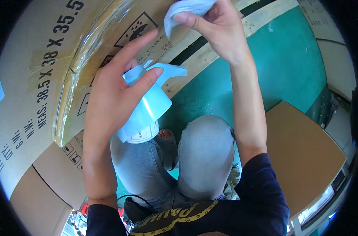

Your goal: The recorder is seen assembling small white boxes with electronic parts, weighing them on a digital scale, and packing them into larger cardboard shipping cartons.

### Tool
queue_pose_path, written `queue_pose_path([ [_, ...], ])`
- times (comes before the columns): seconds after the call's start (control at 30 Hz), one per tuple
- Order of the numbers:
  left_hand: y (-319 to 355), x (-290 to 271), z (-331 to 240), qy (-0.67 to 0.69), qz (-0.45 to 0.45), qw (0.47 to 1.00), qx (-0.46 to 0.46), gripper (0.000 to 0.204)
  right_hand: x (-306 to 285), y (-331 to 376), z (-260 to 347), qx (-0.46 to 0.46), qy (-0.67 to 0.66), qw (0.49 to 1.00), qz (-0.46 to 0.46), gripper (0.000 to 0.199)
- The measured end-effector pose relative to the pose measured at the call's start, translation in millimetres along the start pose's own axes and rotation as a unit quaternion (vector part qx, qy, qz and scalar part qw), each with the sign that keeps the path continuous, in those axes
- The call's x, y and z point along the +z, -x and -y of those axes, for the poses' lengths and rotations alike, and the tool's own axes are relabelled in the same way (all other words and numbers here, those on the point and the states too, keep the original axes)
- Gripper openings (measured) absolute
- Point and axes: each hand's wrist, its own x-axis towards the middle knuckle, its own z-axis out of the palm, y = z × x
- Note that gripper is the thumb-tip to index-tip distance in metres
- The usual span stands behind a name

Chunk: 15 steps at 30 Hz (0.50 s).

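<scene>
Crouching by a wrapped carton (pixel 37 78) on the far left. Left hand (pixel 112 94) is curled around a label roll (pixel 145 114), fingers closed on it, its loose end sticking out right. Right hand (pixel 218 27) pinches a peeled label (pixel 183 11) up far, I think just off the carton. Another box (pixel 304 157) sits right.

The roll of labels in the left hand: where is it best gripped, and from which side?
Probably around the roll of labels' curved outer wall, coming from the side, as the left hand does now. That leaves its loose strip end free to feed toward the right hand.
</scene>
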Motion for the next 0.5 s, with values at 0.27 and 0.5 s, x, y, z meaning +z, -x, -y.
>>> queue_pose_path([
  [0.27,6.1,-16.9,-36.3,0.002,0.004,1.000,0.013,0.056,32.8,-10.0,61.0,-0.079,0.134,0.984,-0.088,0.038],
  [0.5,5.6,-18.0,-48.3,-0.021,-0.036,0.998,0.042,0.056,34.9,-16.6,66.7,-0.100,0.197,0.968,-0.118,0.034],
])
